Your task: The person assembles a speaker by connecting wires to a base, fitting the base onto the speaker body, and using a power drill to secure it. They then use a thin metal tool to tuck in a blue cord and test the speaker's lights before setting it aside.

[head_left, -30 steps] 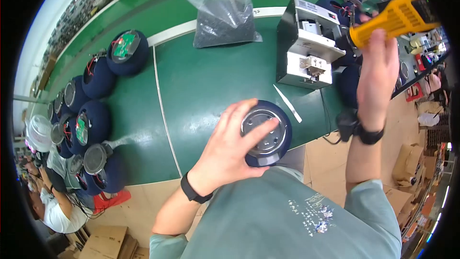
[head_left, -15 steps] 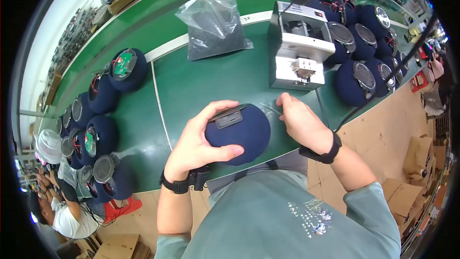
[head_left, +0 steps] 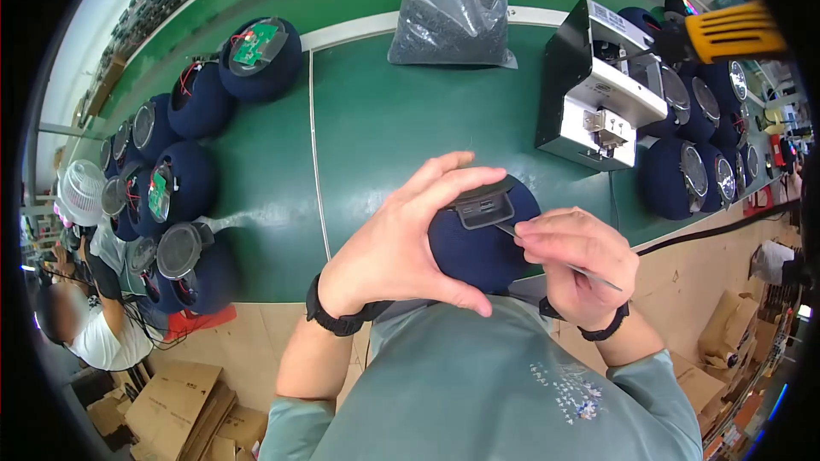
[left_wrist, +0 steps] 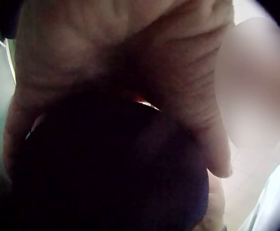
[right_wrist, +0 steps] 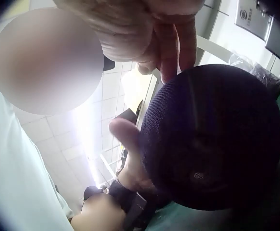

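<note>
My left hand (head_left: 389, 248) grips a round navy fabric-covered speaker (head_left: 478, 260), thumb on the near side and fingers at its far side. A dark port recess (head_left: 485, 207) with a small socket faces up on it. Pinched in my right hand (head_left: 585, 256) are thin metal tweezers (head_left: 598, 278), their tip right at the recess edge. In the left wrist view the speaker (left_wrist: 111, 168) is mostly dark under the palm. The right wrist view shows the speaker's mesh side (right_wrist: 212, 139) with a small logo, and my right fingers at its top; the tweezers are hidden there.
A silver and black machine (head_left: 589, 94) stands at the back right, with a yellow electric screwdriver (head_left: 735, 32) hanging beside it. A plastic bag of dark small parts (head_left: 451, 17) sits at the back. Several unfinished speakers (head_left: 192, 183) line the left, and more (head_left: 675, 179) the right.
My right hand let go of the yellow screwdriver, picked up the tweezers from the table and brought them to the speaker. My left hand turned the speaker so its recess faces up.
</note>
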`<state>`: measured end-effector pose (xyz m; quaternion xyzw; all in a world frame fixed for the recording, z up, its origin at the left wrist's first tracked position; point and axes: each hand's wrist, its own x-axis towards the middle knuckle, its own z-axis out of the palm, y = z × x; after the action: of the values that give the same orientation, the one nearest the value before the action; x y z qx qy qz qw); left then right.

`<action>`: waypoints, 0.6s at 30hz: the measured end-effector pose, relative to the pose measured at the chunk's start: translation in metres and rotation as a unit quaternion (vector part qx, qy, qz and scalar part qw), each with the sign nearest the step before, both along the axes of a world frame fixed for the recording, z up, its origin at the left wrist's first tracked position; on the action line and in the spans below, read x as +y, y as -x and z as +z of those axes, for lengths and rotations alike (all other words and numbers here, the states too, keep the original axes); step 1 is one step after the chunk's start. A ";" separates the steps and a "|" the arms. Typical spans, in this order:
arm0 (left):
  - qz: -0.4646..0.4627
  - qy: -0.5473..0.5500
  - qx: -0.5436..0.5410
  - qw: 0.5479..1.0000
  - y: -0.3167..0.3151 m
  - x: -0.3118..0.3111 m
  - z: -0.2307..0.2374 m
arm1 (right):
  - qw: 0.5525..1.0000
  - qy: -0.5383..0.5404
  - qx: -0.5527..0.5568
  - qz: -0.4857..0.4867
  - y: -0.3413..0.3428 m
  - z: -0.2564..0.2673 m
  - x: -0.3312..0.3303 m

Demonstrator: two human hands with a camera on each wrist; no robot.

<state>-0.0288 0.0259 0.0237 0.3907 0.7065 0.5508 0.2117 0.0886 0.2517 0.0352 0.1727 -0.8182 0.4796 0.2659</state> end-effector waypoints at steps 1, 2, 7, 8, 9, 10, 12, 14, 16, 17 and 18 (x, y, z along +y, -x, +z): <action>-0.004 -0.011 0.026 1.000 0.000 0.000 -0.001 | 1.000 -0.012 0.002 -0.005 0.001 0.000 0.001; -0.003 -0.010 0.022 1.000 0.001 -0.001 -0.003 | 1.000 -0.025 0.003 -0.010 0.002 0.001 0.001; -0.030 0.012 0.068 0.997 0.001 0.001 -0.008 | 0.998 -0.049 -0.023 -0.019 0.003 0.009 -0.001; -0.031 0.013 0.065 0.997 0.002 0.001 -0.008 | 0.998 -0.063 -0.020 -0.020 0.005 0.011 -0.001; -0.030 0.014 0.066 0.997 0.002 0.001 -0.008 | 0.997 -0.077 -0.016 -0.021 0.005 0.011 -0.001; -0.030 0.015 0.067 0.997 0.002 0.001 -0.008 | 0.997 -0.076 -0.019 -0.021 0.005 0.011 -0.002; -0.026 0.020 0.055 0.998 0.003 0.001 -0.007 | 0.995 -0.089 -0.019 -0.027 0.006 0.011 -0.003; -0.023 0.026 0.042 0.999 0.002 0.001 -0.006 | 0.993 -0.107 -0.030 -0.029 0.006 0.015 -0.004; -0.014 0.041 0.048 0.998 0.000 0.001 -0.005 | 0.991 -0.126 -0.041 -0.032 0.006 0.018 -0.005; -0.016 0.042 0.047 0.998 0.000 0.001 -0.005 | 0.991 -0.124 -0.048 -0.030 0.008 0.019 -0.004; -0.012 0.039 0.050 0.998 0.000 0.002 -0.004 | 0.991 -0.122 -0.054 -0.028 0.009 0.019 -0.004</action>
<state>-0.0285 0.0276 0.0194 0.4178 0.7325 0.4998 0.1977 0.0795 0.2478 0.0545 0.1544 -0.8882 0.3774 0.2119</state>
